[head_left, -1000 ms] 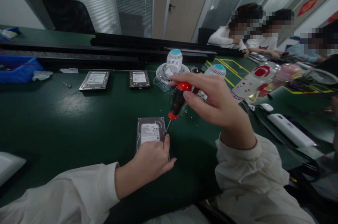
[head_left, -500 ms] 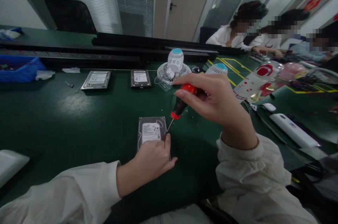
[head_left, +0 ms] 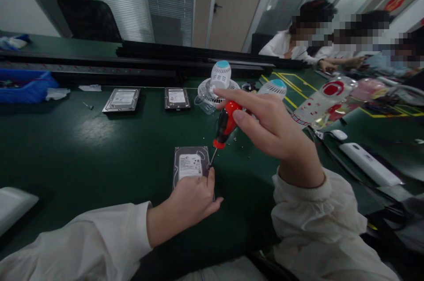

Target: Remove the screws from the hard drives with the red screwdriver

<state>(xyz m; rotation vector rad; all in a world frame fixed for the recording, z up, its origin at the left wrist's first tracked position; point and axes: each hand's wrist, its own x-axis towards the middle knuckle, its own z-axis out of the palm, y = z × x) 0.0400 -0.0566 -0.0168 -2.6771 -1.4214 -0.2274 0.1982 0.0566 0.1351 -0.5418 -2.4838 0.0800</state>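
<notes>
A hard drive point(head_left: 191, 161) with a white label lies on the green table in front of me, its lower part covered by my left hand point(head_left: 192, 201). My left hand grips the drive, index finger reaching along its right edge to the screwdriver tip, thumb sticking out to the right. My right hand point(head_left: 265, 124) is closed on a red and black screwdriver point(head_left: 225, 124) from above, index finger stretched out past the handle. The screwdriver leans, its tip at the drive's right edge; the exact contact is hidden by my left fingertip. Several tiny screws point(head_left: 235, 139) lie beyond the drive.
Two more hard drives point(head_left: 122, 100) point(head_left: 176, 98) lie farther back. Behind my right hand are a white fan point(head_left: 221, 77) and a clear cup point(head_left: 206, 105). A bottle point(head_left: 323, 97), a mouse point(head_left: 338, 134) and a white power strip point(head_left: 371, 164) are at right; a blue bin point(head_left: 26, 89) at left.
My right hand has shifted its fingers on the screwdriver handle, opening slightly so more of the handle shows. My left hand and the drive stay in place.
</notes>
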